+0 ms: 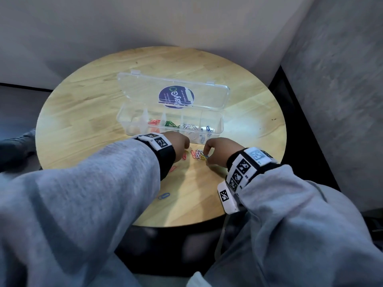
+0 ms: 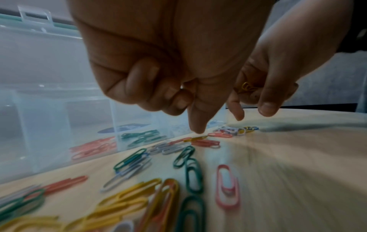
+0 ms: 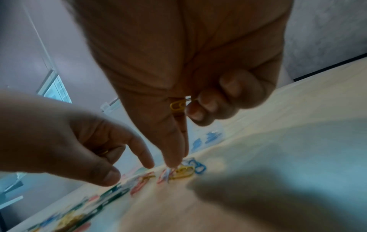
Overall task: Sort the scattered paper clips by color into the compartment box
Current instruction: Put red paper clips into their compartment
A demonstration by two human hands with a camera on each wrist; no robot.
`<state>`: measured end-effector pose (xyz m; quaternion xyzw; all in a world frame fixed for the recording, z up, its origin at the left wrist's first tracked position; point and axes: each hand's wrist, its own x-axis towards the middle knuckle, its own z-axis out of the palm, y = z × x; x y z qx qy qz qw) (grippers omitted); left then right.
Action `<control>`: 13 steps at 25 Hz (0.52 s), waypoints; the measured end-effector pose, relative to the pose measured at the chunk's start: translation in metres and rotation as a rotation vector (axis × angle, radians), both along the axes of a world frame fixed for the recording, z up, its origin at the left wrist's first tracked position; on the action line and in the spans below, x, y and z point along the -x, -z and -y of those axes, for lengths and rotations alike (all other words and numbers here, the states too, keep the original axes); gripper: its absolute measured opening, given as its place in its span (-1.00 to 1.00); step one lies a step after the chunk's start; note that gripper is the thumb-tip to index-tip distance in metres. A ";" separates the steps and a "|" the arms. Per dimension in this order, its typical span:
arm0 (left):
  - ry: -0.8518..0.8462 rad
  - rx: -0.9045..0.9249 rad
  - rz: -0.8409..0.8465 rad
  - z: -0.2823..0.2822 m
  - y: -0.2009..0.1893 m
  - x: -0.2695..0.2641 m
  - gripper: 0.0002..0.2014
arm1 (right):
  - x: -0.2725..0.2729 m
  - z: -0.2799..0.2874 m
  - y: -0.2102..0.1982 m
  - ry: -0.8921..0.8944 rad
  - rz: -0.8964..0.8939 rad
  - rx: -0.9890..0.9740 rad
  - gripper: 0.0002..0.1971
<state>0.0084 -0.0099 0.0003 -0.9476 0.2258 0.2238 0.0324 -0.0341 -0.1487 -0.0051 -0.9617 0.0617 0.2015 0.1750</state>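
The clear compartment box stands open mid-table, with red, green, white and blue clips in separate compartments. Loose mixed clips lie in front of it. My right hand holds yellow clips under its curled fingers while two straight fingers touch a yellow clip on the table. My left hand has its fingers curled and its index tip beside a yellow clip. A bit of yellow shows tucked under its curled fingers.
The round wooden table stands in a corner between grey walls. Several more clips of all colours lie under my left wrist. A pink clip and a blue one lie nearer the front edge.
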 end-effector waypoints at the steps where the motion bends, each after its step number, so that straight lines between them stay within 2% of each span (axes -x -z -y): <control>1: 0.014 -0.013 0.000 0.000 0.002 -0.001 -0.60 | -0.001 -0.002 0.002 -0.002 -0.012 0.015 -0.76; 4: 0.029 -0.042 0.002 -0.001 0.007 -0.002 -0.72 | -0.004 -0.007 0.007 -0.054 -0.063 0.060 -0.85; 7: 0.024 -0.070 -0.005 -0.003 0.013 -0.002 -0.75 | -0.008 -0.009 0.009 -0.103 -0.107 0.139 -0.93; 10: -0.058 -0.022 -0.030 -0.010 0.016 -0.002 -0.77 | -0.006 -0.008 0.010 -0.050 -0.064 0.072 -0.92; 13: -0.136 0.081 -0.069 -0.016 0.015 -0.002 -0.90 | -0.003 -0.008 0.011 -0.033 -0.008 0.023 -0.87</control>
